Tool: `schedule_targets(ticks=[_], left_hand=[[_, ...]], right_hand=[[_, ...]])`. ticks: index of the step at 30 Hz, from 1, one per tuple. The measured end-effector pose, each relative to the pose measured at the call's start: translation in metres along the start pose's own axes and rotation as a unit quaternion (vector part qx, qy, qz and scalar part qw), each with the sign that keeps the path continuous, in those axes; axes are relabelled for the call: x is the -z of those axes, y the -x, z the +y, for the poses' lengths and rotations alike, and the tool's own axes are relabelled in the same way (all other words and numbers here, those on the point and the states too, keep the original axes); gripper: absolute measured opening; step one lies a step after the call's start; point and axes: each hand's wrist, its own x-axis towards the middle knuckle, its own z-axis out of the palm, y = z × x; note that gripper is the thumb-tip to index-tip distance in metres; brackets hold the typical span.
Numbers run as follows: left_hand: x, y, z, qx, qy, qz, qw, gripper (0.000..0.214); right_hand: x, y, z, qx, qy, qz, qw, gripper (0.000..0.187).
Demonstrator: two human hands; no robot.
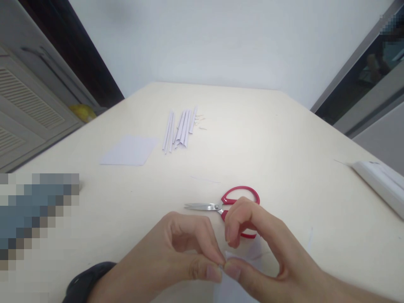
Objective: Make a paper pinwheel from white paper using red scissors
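Near the table's front edge, my left hand [183, 252] and my right hand [261, 244] meet, both with fingers pinched together on a small piece of white paper [240, 261]. The thumbs touch at the paper's edge. Most of the paper is hidden under my right hand. Just behind my fingers lie red-handled scissors [227, 206], closed, blades pointing left; my right fingers cover part of the lower handle. A dark band shows on my left wrist.
Several folded white paper strips [179, 128] lie in a row farther back, with a few tiny bits beside them. A flat white sheet [129, 150] lies at their left. A white object [381, 181] sits at the table's right edge. A cabinet stands at left.
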Motion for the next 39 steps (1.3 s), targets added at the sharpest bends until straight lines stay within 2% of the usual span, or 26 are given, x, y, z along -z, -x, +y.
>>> schedule_targets(ticks=[5,10,22,32,39], left_hand=[[-0.0024,0.0004,0.0015,0.008,-0.003,-0.005,1.000,0.008],[-0.0050,0.0019,0.0059,0.028,-0.020,0.016,0.999,0.006],[0.0024,0.0018,0.0029,0.011,-0.057,-0.010,0.998,0.003],[-0.0032,0.0025,0.0069,0.023,-0.081,-0.017,0.996,0.015],[-0.0006,0.0037,0.0032,0.020,-0.123,-0.008,0.992,0.018]], right_hand=[[0.0006,-0.0031,-0.0025,0.003,-0.002,0.001,1.000,0.029],[0.0008,-0.0013,-0.0026,0.024,-0.005,0.008,1.000,0.027],[-0.0013,-0.0051,-0.0050,0.038,0.013,-0.005,0.999,0.026],[-0.0006,0.0002,0.0007,0.045,0.030,-0.031,0.998,0.027],[0.0004,-0.0009,-0.0008,0.059,0.045,-0.023,0.997,0.027]])
